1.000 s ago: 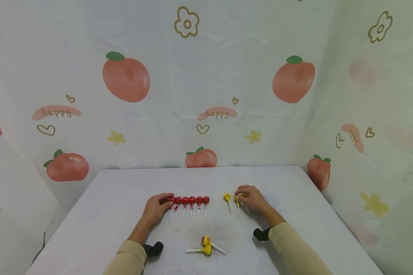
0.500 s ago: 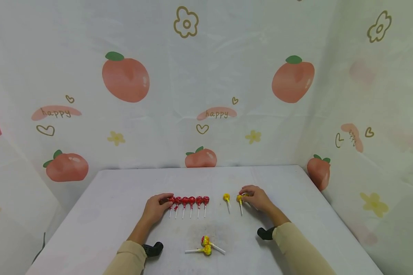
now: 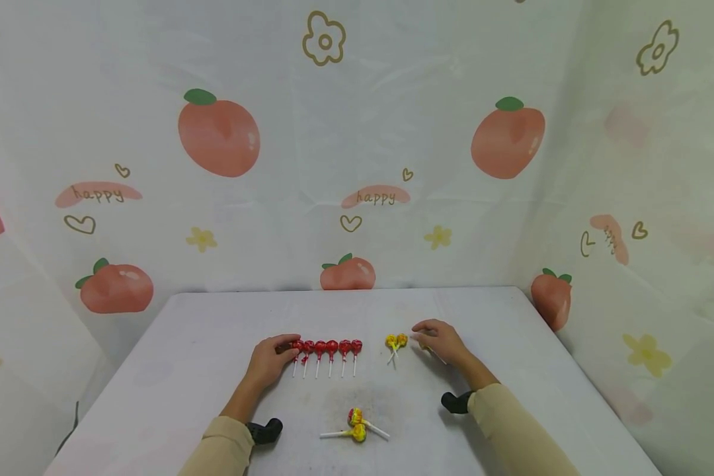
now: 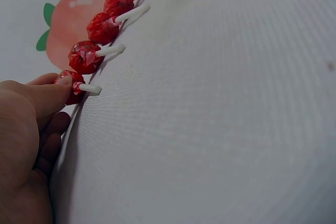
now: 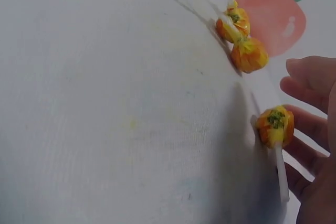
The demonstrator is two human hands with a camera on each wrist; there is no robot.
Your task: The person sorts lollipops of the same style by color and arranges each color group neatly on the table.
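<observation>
Loosely curled, my right hand (image 3: 442,342) cups a yellow-wrapped lollipop (image 5: 275,126) beside the yellow pair (image 3: 395,342); my left hand (image 3: 269,360) touches the red-wrapped lollipop row (image 3: 326,346); aligning comes next, I judge.

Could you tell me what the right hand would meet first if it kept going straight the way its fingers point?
Probably the pair of yellow lollipops just beyond the right hand, whose fingertips point leftward at them; farther along that line lies the row of red lollipops.
</observation>
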